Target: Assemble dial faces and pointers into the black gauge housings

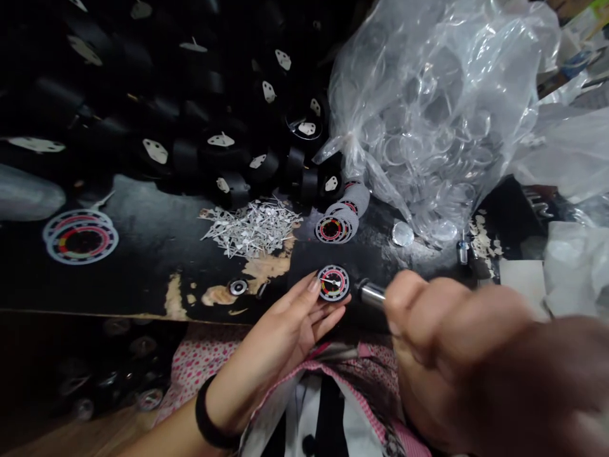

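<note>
My left hand [290,327] holds a small round gauge dial [333,282] with a red ring and a white pointer, pinched at its edge by the fingertips over the black worktop [152,254]. My right hand [428,330] is closed in a fist round a metal cylindrical tool [371,293], whose tip points at the dial's right side, very close to it. The right hand is near the camera and blurred.
A heap of white pointers [252,228] lies behind the dial. A stack of printed dials [340,219] sits further right, larger dials [80,236] at left. Black gauge housings [214,127] fill the back. A clear bag of round lenses [438,120] stands at right.
</note>
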Action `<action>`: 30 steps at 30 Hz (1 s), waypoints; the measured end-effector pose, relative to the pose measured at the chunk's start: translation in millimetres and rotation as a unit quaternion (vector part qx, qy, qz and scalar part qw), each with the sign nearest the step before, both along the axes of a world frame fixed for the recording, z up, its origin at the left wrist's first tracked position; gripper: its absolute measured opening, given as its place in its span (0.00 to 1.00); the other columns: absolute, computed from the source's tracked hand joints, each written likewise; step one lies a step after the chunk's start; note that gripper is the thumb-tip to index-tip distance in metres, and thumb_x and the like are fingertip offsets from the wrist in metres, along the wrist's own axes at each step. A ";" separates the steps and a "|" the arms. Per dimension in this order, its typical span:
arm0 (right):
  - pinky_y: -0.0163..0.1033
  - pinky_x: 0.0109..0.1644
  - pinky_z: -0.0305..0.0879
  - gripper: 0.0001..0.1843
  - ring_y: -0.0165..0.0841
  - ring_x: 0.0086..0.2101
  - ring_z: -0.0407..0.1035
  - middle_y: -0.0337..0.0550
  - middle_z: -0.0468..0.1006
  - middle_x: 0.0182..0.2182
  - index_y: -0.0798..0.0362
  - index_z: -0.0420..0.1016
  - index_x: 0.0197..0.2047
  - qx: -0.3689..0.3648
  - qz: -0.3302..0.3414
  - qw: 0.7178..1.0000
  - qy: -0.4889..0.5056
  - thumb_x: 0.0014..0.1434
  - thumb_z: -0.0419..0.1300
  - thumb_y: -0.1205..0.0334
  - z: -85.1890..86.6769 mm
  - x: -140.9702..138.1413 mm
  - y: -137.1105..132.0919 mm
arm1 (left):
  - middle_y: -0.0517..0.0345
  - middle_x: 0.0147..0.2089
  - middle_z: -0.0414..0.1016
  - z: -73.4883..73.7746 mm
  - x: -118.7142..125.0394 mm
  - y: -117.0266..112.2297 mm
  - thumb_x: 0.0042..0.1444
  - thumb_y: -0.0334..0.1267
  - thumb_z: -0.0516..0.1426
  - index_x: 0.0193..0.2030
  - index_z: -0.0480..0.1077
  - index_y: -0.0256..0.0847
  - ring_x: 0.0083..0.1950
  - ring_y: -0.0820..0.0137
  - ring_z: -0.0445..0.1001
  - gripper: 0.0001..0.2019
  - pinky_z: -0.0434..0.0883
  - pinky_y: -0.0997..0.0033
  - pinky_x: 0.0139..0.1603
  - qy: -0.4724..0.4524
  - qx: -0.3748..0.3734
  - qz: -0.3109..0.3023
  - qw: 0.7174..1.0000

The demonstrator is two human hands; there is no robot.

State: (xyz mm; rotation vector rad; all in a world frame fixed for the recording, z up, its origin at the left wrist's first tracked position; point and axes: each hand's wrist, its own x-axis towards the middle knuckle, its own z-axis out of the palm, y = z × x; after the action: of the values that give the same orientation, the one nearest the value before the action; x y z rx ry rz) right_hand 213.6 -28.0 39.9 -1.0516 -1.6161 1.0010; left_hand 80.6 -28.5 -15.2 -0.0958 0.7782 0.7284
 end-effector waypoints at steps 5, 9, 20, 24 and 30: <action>0.37 0.30 0.64 0.08 0.28 0.26 0.65 0.36 0.68 0.26 0.49 0.64 0.32 0.035 0.012 0.999 0.014 0.61 0.49 0.69 -16.3 -9.7 17.6 | 0.56 0.41 0.82 2.7 1.9 -0.3 0.46 0.36 0.71 0.43 0.77 0.41 0.46 0.62 0.81 0.17 0.77 0.70 0.45 0.013 0.029 -0.004 0.999; 0.38 0.28 0.63 0.11 0.30 0.23 0.63 0.36 0.64 0.21 0.49 0.64 0.30 0.035 -0.039 0.992 0.113 0.65 0.48 0.63 -0.9 -4.5 10.8 | 0.52 0.47 0.82 1.2 2.4 -2.3 0.49 0.38 0.70 0.45 0.76 0.40 0.48 0.61 0.81 0.16 0.75 0.59 0.55 0.024 0.018 -0.002 1.000; 0.36 0.29 0.61 0.09 0.26 0.20 0.56 0.32 0.62 0.22 0.50 0.69 0.35 0.005 -0.076 0.986 0.151 0.65 0.49 0.64 -10.2 26.7 15.0 | 0.48 0.50 0.83 -4.8 -2.1 -1.4 0.51 0.39 0.69 0.45 0.78 0.40 0.52 0.57 0.80 0.15 0.75 0.59 0.57 0.042 0.008 -0.012 0.999; 0.37 0.31 0.60 0.08 0.27 0.20 0.55 0.31 0.59 0.19 0.51 0.70 0.37 0.048 -0.322 0.942 0.082 0.62 0.49 0.63 -17.1 107.2 8.2 | 0.43 0.52 0.81 -9.4 -5.0 -0.4 0.57 0.42 0.64 0.49 0.76 0.37 0.54 0.54 0.79 0.16 0.75 0.57 0.57 0.067 -0.036 -0.004 0.997; 0.46 0.42 0.65 0.07 0.34 0.27 0.64 0.36 0.66 0.22 0.53 0.72 0.34 0.023 -0.420 0.906 -0.034 0.56 0.53 0.62 -36.3 183.3 -11.3 | 0.45 0.53 0.81 -2.2 -10.7 -3.6 0.60 0.44 0.61 0.50 0.77 0.39 0.53 0.57 0.80 0.15 0.78 0.63 0.53 0.135 0.038 0.027 0.990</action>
State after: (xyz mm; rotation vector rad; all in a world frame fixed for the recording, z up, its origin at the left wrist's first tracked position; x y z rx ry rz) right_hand 396.9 -39.2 3.7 -1.5602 -1.0322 0.3368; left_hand 70.0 -32.0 -17.4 0.0519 1.0084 0.8328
